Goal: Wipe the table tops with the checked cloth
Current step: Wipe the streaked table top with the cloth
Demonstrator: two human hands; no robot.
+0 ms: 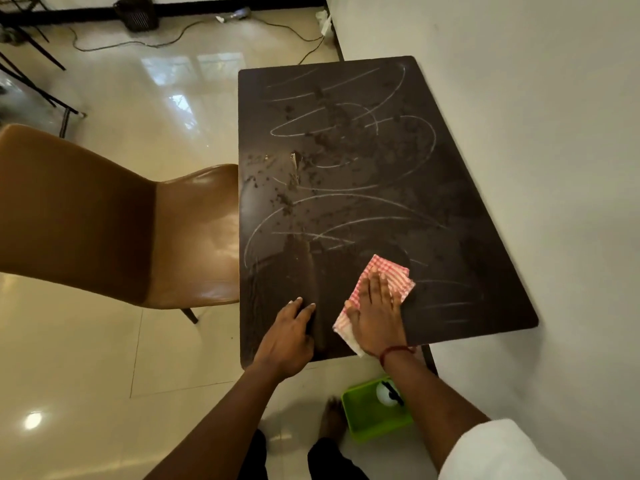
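A dark table top (450, 188) stretches away from me along the white wall, covered with white chalk scribbles and dark crumbs. The red-and-white checked cloth (391, 271) lies flat near the table's front edge. My right hand (375, 313) presses down on it, palm flat and fingers spread. My left hand (287, 337) rests on the front left part of the table, fingers loosely curled, holding nothing. The strip of table between and around my hands looks free of chalk.
A brown leather chair (104, 220) stands close against the table's left side. A green tub (367, 417) holding a white bottle sits on the floor under the front edge, beside my bare foot (332, 417). Cables and black metal legs lie at the far back.
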